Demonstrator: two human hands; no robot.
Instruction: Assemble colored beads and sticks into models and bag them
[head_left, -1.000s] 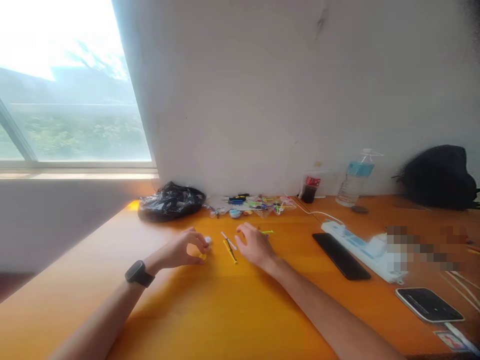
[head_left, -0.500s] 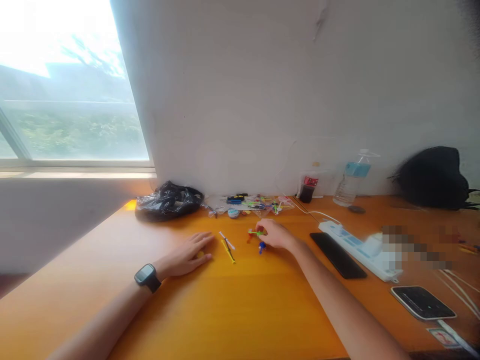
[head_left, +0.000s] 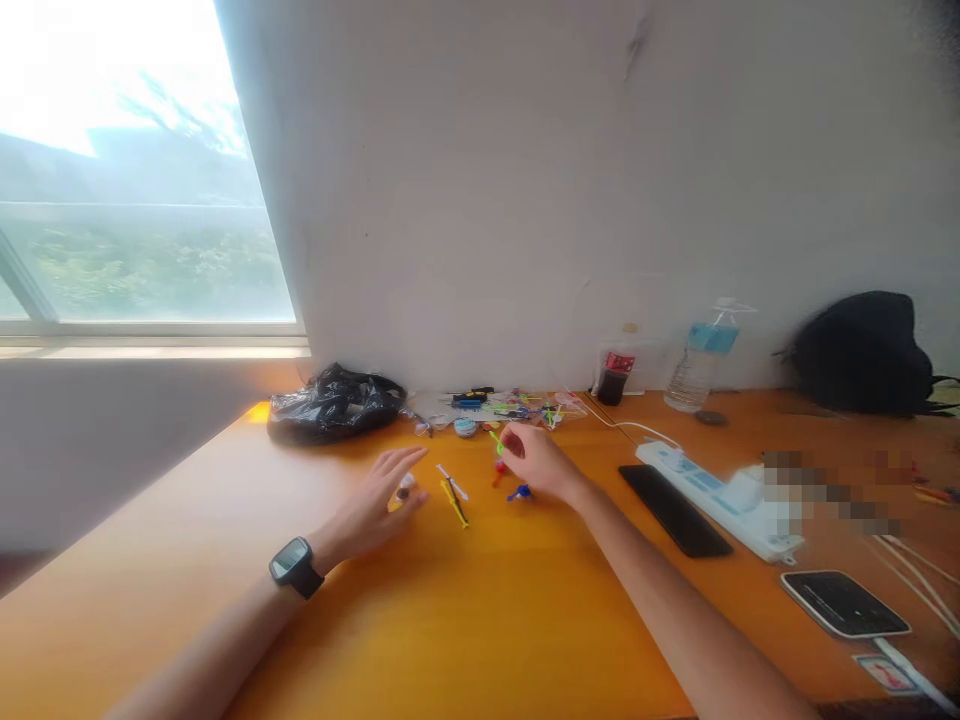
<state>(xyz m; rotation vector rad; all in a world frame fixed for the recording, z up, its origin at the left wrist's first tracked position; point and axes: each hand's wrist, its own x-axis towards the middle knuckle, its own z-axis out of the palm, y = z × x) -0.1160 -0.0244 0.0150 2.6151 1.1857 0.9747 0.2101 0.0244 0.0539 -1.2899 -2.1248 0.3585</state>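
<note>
— Head view: what is gripped by the right hand (head_left: pixel 538 462)?

— A thin green plastic stick (head_left: pixel 496 442) is pinched by one end between thumb and fingertips and raised just off the orange wooden table (head_left: pixel 480 620), so its length is left free. A small red piece (head_left: pixel 499 468) and a small blue piece (head_left: pixel 519 492) are seen just beside that hand.

— And the left hand (head_left: pixel 373 505)?

— It is spread open with nothing gripped. A small white and yellow piece (head_left: pixel 405 490) is found at its fingertips; contact cannot be told. Yellow and white sticks (head_left: pixel 453 492) are laid between the hands, and a heap of coloured plastic parts (head_left: pixel 517 405) is seen far off, by the wall.
</note>
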